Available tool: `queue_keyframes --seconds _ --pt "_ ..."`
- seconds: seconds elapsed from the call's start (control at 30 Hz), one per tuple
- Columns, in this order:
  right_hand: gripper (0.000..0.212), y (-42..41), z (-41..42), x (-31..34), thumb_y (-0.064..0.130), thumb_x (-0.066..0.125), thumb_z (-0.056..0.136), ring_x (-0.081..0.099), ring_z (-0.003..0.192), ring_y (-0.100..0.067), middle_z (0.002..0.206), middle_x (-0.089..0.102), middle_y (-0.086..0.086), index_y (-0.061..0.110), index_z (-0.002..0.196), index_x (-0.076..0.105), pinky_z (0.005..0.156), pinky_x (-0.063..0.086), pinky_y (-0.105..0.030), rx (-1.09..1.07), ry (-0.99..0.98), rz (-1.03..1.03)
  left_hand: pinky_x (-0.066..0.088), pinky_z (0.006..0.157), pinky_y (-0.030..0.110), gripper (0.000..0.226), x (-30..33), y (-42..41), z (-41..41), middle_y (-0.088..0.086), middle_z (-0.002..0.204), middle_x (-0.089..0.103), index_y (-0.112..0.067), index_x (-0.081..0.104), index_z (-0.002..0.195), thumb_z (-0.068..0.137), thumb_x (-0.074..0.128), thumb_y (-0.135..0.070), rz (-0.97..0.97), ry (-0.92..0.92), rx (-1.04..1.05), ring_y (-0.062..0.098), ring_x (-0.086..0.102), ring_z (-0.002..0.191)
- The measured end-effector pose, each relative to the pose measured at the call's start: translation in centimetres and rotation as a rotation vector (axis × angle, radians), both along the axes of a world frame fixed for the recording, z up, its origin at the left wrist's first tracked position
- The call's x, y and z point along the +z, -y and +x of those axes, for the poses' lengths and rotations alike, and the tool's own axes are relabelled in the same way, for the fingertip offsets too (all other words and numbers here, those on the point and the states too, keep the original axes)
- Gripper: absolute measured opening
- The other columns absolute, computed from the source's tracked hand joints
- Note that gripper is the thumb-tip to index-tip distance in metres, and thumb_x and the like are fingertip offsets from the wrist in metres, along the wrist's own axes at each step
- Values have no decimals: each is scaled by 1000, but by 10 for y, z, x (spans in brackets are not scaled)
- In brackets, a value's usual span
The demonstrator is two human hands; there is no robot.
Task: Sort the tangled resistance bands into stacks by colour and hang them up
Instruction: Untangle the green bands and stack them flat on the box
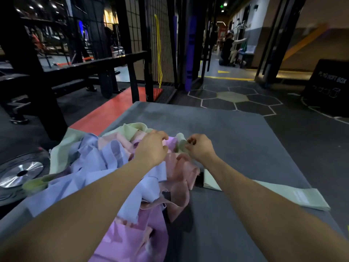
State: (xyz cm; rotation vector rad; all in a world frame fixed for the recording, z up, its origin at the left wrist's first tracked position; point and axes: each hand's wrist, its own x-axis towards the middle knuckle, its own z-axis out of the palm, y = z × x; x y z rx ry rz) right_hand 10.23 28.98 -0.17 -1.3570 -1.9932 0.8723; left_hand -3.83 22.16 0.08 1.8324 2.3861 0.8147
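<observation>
The tangled resistance bands lay heaped on the grey mat in front of me, a soft pile of flat fabric loops in lavender-blue, pink, lilac and pale green, folded over and through one another; a pale green band stuck up at the far edge of the heap, and my right hand pinched it between thumb and curled fingers; my left hand hovered over the pink and lilac folds with its fingers bent, and whether they gripped cloth I could not tell; to my right a stack of green bands lay flat on the mat, apart from the heap, its near end hidden under my right forearm; my left forearm covered the middle of the pile, and the lilac bands ran out of view at the bottom edge.
</observation>
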Motion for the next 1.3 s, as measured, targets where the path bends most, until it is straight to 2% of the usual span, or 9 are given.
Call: queue_keyframes --seconds 0.13,0.3,0.47,0.67,0.83,0.97,1.13,1.23,1.3 --pt "13 33 -14 44 13 60 85 50 73 -16 73 57 -4 3 87 68 62 35 -18 104 -28 98 46 90 39 28 23 28 -8 14 115 59 -9 61 112 85 58 -12 62 147 -3 31 57 104" --pt "18 80 -31 91 13 62 84 56 78 -22 86 68 -14 -2 91 69 73 46 -30 194 -45 229 48 85 39 26 57 76 -20 9 107 63 -8 61 109 84 61 -12 143 217 12 27 59 98" --pt "8 116 -41 129 4 61 81 49 67 -13 73 59 -3 1 84 68 59 39 -21 243 -57 323 48 84 35 33 86 121 -33 8 104 63 -7 58 115 83 65 -9 178 275 57 27 60 93" --pt "5 156 -47 169 6 68 82 58 71 -22 75 61 -9 2 85 68 77 55 -45 294 -155 359 50 84 42 32 115 165 -36 12 98 64 -5 58 107 80 72 -15 243 322 47 32 62 92" --pt "7 185 -40 188 8 69 82 61 74 -28 75 61 -11 2 84 68 80 54 -49 314 -219 338 46 82 35 34 130 191 -31 8 96 59 -3 59 109 79 73 -10 328 337 -3 29 58 87" --pt "6 198 -24 193 9 67 84 57 66 -22 65 57 -7 3 81 67 76 57 -44 316 -236 300 49 87 35 41 135 208 -21 4 105 59 -7 58 115 78 75 -16 336 373 -45 19 56 87" --pt "12 210 1 188 6 65 86 53 55 -14 63 56 -4 9 75 64 61 53 -26 331 -214 252 44 72 10 22 124 224 -2 -1 97 64 -6 62 110 88 60 -8 368 282 -75 12 58 84" --pt "23 215 15 184 5 64 87 53 55 -13 62 57 -2 16 66 61 58 51 -23 356 -201 206 47 78 32 15 117 231 9 9 92 68 -3 65 101 92 53 -9 402 268 -77 23 60 80" --pt "22 216 25 181 5 64 87 51 58 -14 64 57 -4 15 68 60 59 49 -23 375 -204 166 46 77 31 16 116 235 14 10 83 65 0 64 96 93 53 -11 429 304 -75 26 58 76"
